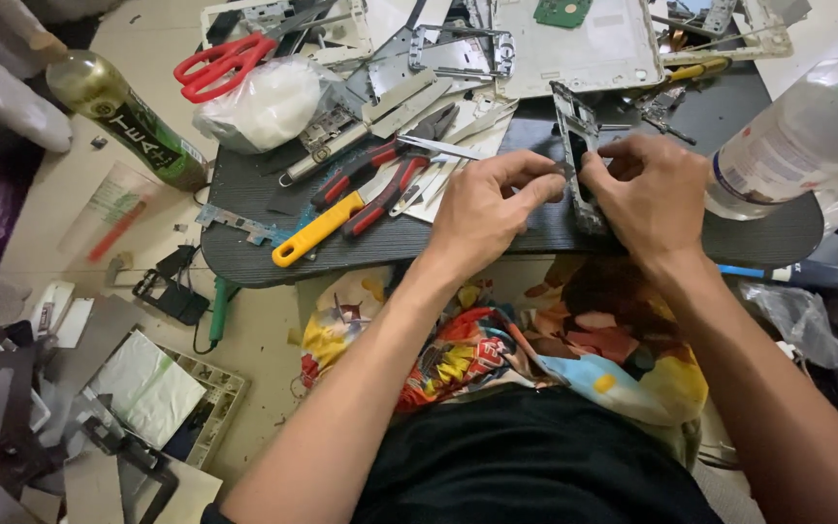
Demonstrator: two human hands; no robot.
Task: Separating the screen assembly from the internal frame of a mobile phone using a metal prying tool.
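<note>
Both my hands work on a narrow grey metal frame piece (574, 126) that stands on the dark oval board (758, 238). My left hand (485, 209) pinches its left edge with thumb and forefinger. My right hand (647, 189) grips its right side, fingers curled around it. The lower part of the frame is hidden between my hands.
Red-handled pliers (370, 180), a yellow-handled knife (317, 231) and metal strips lie on the board's left. Red scissors (220, 66), a white bag (264, 102), a green bottle (128, 116) and a clear plastic bottle (797, 136) surround it. Scrap panels litter the floor at left.
</note>
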